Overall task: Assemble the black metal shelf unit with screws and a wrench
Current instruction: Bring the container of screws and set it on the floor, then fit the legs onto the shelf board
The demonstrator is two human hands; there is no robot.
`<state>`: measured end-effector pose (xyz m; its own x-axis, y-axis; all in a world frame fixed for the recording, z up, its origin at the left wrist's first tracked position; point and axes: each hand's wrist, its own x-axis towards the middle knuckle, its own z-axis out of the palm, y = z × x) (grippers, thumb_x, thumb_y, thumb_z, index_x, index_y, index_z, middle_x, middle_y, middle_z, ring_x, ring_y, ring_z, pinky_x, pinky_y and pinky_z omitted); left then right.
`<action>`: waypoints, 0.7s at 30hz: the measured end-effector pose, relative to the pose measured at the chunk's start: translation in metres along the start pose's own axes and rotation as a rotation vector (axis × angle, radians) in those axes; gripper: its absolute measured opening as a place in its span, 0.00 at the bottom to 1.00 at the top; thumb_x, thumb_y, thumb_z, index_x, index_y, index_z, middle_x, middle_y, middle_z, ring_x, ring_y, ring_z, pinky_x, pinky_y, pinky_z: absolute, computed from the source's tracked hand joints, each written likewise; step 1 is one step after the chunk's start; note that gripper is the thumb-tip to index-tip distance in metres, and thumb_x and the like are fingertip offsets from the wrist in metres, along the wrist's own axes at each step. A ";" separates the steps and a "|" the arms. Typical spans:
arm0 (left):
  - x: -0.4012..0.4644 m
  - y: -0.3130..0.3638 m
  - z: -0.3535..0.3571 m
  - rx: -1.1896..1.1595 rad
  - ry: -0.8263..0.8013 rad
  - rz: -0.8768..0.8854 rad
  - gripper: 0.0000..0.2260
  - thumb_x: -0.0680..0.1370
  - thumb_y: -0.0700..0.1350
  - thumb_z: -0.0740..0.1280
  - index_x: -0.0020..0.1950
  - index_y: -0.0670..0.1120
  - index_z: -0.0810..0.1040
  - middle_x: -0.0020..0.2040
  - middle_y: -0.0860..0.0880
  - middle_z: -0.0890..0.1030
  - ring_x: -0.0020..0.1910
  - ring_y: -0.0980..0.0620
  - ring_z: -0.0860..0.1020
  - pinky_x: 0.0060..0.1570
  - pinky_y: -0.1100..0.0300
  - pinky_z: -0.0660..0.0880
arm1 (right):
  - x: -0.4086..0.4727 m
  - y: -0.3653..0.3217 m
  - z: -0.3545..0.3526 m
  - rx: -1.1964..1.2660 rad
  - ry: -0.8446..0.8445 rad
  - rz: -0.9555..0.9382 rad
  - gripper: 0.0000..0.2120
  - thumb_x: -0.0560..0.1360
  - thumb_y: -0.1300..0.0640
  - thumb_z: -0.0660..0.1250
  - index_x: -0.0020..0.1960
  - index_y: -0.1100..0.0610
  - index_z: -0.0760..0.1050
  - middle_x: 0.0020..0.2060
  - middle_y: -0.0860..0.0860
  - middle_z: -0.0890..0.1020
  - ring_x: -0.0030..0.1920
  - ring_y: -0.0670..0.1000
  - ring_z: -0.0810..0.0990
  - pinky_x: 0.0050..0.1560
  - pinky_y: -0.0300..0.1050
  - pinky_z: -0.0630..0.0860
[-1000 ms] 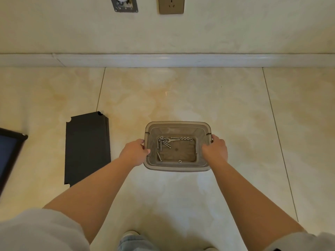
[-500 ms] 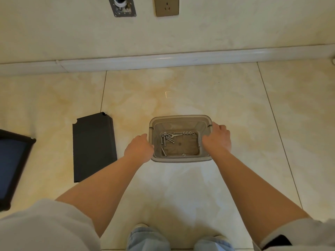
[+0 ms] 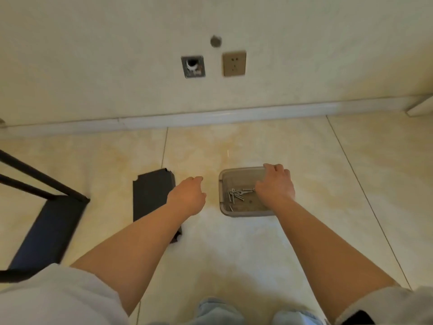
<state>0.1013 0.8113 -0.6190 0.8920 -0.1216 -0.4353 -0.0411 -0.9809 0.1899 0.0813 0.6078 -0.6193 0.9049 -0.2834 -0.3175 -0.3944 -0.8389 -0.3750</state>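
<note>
Shelf panel (image 3: pixel 151 195) flat beside screw tray (image 3: pixel 241 213), black frame (image 3: pixel 44 193) left

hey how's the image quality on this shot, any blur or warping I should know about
Head view: wide-angle warping bows the baseboard and the black frame at the left edge; soft overall, with motion blur on the left hand and the wall socket; the screws in the plastic bin stay distinguishable; even, warm lighting, no harsh glare.

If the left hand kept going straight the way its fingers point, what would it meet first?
Probably bare floor tile, then the baseboard. The left hand points between the black panel and the bin; height unclear.
</note>
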 end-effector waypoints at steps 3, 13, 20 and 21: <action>-0.029 -0.012 -0.035 -0.006 0.076 0.014 0.23 0.82 0.49 0.57 0.76 0.49 0.57 0.70 0.49 0.67 0.66 0.47 0.69 0.59 0.53 0.69 | -0.029 -0.031 -0.024 0.061 0.052 -0.064 0.26 0.77 0.60 0.56 0.75 0.55 0.58 0.71 0.53 0.62 0.71 0.55 0.58 0.64 0.48 0.65; -0.131 -0.078 -0.117 -0.088 0.321 0.014 0.24 0.80 0.50 0.59 0.76 0.49 0.59 0.69 0.49 0.69 0.65 0.47 0.70 0.61 0.53 0.70 | -0.129 -0.134 -0.058 0.093 0.164 -0.239 0.25 0.77 0.59 0.57 0.74 0.55 0.59 0.70 0.52 0.63 0.70 0.54 0.60 0.63 0.48 0.66; -0.180 -0.117 -0.130 -0.114 0.430 -0.079 0.25 0.80 0.51 0.60 0.76 0.50 0.58 0.69 0.50 0.70 0.64 0.48 0.72 0.59 0.53 0.71 | -0.162 -0.177 -0.057 0.094 0.133 -0.389 0.24 0.79 0.56 0.58 0.73 0.55 0.60 0.69 0.52 0.63 0.69 0.53 0.61 0.62 0.46 0.67; -0.186 -0.121 -0.130 -0.119 0.441 -0.093 0.25 0.80 0.50 0.60 0.76 0.50 0.58 0.69 0.50 0.70 0.64 0.48 0.72 0.59 0.53 0.71 | -0.164 -0.182 -0.057 0.091 0.129 -0.409 0.24 0.79 0.56 0.58 0.74 0.55 0.60 0.69 0.52 0.63 0.69 0.53 0.61 0.62 0.45 0.67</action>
<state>-0.0010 0.9725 -0.4466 0.9967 0.0676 -0.0446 0.0774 -0.9572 0.2788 0.0139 0.7800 -0.4495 0.9998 0.0026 -0.0177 -0.0070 -0.8513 -0.5246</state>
